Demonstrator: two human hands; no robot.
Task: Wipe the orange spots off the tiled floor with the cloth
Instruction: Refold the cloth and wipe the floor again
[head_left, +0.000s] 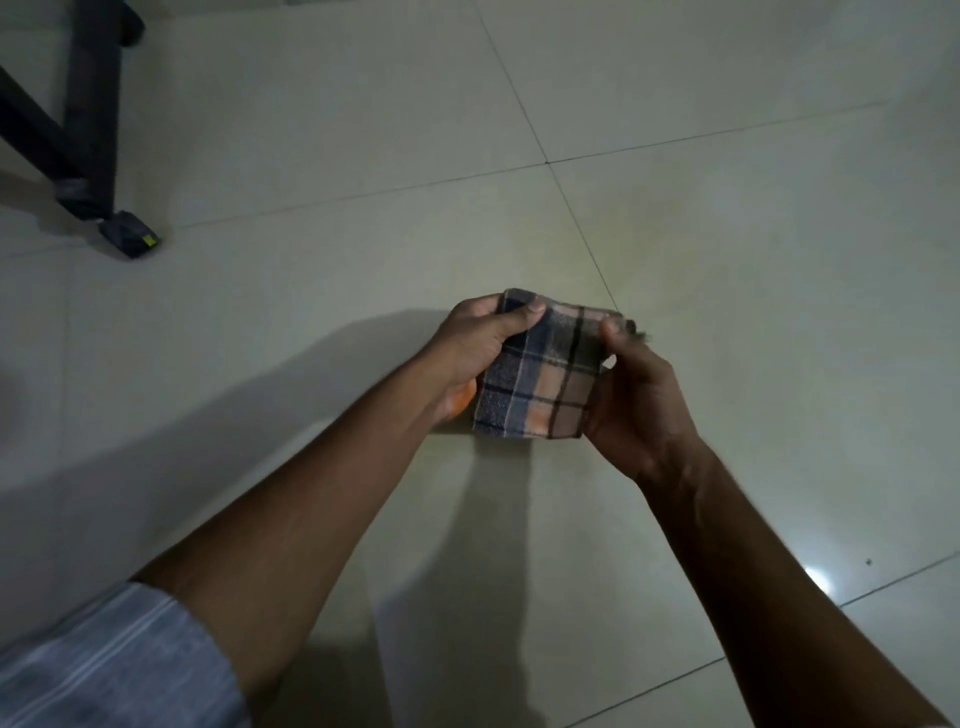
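While we hold the folded cloth (540, 371) off the tiled floor (727, 249) | left hand (480, 351) and right hand (636, 400) pinching its far corners | no orange spots visible; wiping seemingly done or unstarted

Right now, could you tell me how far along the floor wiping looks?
No orange spots show on the visible tiled floor, so it may be wiped already, though dim light could hide some. In hand: the left hand and right hand hold the plaid cloth folded above the tiles, an orange smear near its lower edge. Left: checking what the hands and cloth cover.
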